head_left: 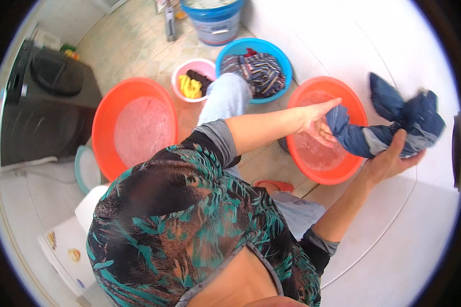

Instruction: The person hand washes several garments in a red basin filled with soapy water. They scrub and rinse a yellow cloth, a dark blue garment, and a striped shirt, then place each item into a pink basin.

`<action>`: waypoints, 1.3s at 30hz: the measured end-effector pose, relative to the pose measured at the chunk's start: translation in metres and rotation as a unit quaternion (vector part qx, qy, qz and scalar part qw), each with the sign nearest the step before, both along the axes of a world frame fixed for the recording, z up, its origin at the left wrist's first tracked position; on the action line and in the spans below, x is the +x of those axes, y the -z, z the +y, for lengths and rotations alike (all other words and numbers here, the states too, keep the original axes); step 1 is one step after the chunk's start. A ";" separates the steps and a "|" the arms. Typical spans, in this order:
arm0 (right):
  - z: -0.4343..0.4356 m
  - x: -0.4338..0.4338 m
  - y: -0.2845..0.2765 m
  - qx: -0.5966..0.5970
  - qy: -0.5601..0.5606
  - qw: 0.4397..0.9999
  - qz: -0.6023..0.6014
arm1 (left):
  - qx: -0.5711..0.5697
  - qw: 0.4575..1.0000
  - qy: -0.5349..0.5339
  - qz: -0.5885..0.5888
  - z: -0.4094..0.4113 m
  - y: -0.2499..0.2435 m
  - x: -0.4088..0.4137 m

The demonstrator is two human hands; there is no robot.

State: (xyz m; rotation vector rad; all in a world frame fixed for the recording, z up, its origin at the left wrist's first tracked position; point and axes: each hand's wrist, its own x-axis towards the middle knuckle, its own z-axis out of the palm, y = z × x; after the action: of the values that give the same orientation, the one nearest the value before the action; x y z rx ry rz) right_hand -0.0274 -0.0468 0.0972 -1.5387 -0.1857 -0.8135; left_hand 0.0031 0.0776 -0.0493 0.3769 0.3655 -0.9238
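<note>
A twisted dark blue garment (353,138), which looks like denim, stretches over the right-hand orange basin (363,115) and past its edge. My right hand (390,159) grips it from below near its bunched part. My left hand (319,124) is spread at the other end of the twist, palm towards the cloth, thumb and fingers apart. Whether the palm touches the cloth is hard to tell. Cloudy, sudsy water (319,153) lies in the basin beneath.
Another orange basin (100,126) with sudsy water stands to the left. Farther off are a pink basin (174,82) with yellow and dark cloths, a blue basin (286,69) with striped clothing, and a blue-rimmed bucket (217,32). A black washing machine (50,119) stands left; a white wall (368,34) rises right.
</note>
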 end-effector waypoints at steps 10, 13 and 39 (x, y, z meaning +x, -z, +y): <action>0.153 -0.027 -0.021 0.013 -0.366 0.918 0.150 | -0.059 0.847 -0.418 -0.322 0.169 -0.086 -0.094; 0.208 -0.028 0.006 -0.132 -0.483 0.838 0.216 | 0.100 0.852 -0.427 -0.286 0.210 -0.072 -0.124; 0.296 -0.024 0.176 -0.413 -0.459 0.712 0.335 | 0.811 0.541 -0.189 -0.115 0.342 0.240 -0.136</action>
State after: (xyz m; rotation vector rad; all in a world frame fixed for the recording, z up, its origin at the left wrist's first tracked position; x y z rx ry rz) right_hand -0.0517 0.2494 -0.0787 -2.1227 -0.7712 0.7690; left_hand -0.1330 0.4194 -0.2893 2.0374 0.9671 0.2155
